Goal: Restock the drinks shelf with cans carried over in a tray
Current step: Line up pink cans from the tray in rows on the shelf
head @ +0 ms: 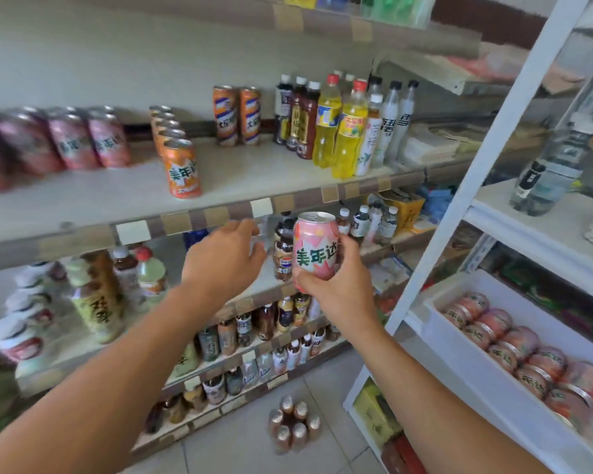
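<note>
Right hand (339, 295) — pink can (315, 249), 美年达

Single head view, forward and down, near the drinks shelf (220, 186)

A pale wall (100, 59) is seen behind the shelving; light floor tiles (240, 449) and a white metal rack (493, 138) are lit evenly.

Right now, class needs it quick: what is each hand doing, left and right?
Left hand: open, fingers loosely bent, reaching toward the shelf edge, holding nothing.
Right hand: holds an upright pink can from below.
</note>
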